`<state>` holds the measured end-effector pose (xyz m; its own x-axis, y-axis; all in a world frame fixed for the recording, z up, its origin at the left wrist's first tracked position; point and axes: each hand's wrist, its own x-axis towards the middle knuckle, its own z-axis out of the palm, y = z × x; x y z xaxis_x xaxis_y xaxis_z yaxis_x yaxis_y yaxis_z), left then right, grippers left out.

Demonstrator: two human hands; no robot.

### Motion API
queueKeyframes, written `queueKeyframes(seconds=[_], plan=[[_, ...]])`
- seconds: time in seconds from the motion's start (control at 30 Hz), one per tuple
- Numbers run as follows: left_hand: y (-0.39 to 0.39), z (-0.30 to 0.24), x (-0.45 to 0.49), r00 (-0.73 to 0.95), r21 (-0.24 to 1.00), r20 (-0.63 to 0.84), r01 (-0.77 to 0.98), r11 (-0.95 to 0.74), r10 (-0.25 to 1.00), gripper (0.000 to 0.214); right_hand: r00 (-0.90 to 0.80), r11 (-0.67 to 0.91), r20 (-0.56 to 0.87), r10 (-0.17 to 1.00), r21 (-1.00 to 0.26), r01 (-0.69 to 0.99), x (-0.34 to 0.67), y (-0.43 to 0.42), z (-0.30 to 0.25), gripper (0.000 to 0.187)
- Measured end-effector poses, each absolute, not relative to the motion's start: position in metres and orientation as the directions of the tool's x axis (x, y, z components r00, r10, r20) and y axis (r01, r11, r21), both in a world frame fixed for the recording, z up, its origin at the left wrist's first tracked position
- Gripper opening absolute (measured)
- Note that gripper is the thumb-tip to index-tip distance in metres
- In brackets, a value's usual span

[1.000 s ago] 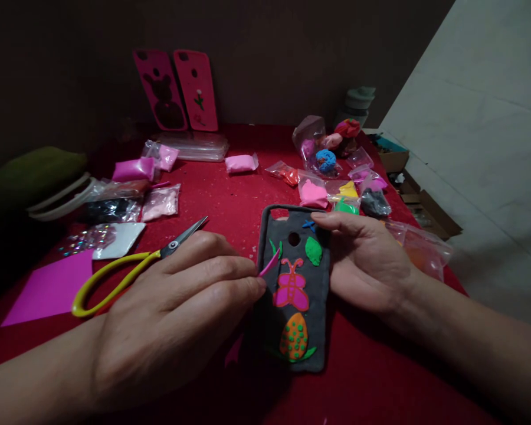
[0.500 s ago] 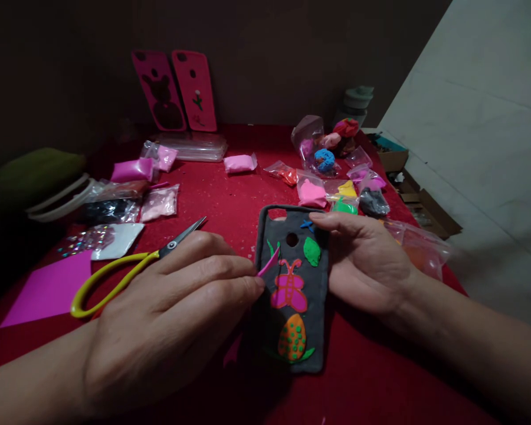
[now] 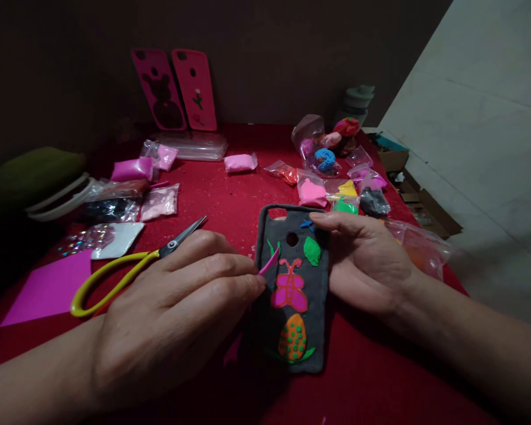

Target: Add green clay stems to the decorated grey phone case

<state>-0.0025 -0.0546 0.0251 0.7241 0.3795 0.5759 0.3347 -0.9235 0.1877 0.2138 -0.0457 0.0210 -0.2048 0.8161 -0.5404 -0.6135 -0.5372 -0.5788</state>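
Observation:
A dark grey clay-covered phone case (image 3: 316,307) is held upright by my right hand (image 3: 367,260), its thumb on the top right edge near a small blue shape. On the case are a pink and red butterfly (image 3: 289,290), a green leaf (image 3: 312,251) and an orange oval with green dots (image 3: 292,337). My left hand (image 3: 181,313) pinches a slim pink modelling tool (image 3: 271,262). Its pointed tip is over the case, beside thin green strips at the upper left; whether it touches, I cannot tell. Scissors with yellow handles (image 3: 110,277) lie just behind my left hand.
Two pink phone cases (image 3: 194,88) lean on the back wall. Bags of coloured clay (image 3: 312,192) lie at the right, with more clay packets (image 3: 133,170) at the left. A magenta sheet (image 3: 48,289) is at the left edge. A bottle (image 3: 357,103) stands at the back right.
My left hand and the pink modelling tool have shifted very slightly. The phone case and my right hand look almost unmoved.

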Motion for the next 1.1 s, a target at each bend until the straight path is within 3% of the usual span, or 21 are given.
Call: queueKeyframes(seconds=[0.2,0.37,0.53,1.1], plan=[[-0.0586,0.0194,-0.0059,0.679,0.211,0.585,0.401,-0.891,0.444,0.021,-0.213,-0.532,-0.527,0.823,-0.581,-0.616,0.2146,-0.0466,0.0209,0.008],[-0.0547,0.0236,-0.0045,0.733,0.165,0.575,0.331,-0.929,0.363,0.018,-0.219,-0.542,-0.539,0.813,-0.565,-0.622,0.2144,-0.0456,0.0207,0.009],[-0.0547,0.0254,-0.0034,0.724,0.182,0.575,0.342,-0.922,0.381,0.02,-0.24,-0.518,-0.484,0.842,-0.597,-0.613,0.2155,-0.0469,0.0193,0.004],[-0.0526,0.0268,-0.0038,0.73,0.173,0.57,0.342,-0.924,0.377,0.021,-0.222,-0.526,-0.516,0.827,-0.572,-0.629,0.2148,-0.0462,0.0212,0.006]])
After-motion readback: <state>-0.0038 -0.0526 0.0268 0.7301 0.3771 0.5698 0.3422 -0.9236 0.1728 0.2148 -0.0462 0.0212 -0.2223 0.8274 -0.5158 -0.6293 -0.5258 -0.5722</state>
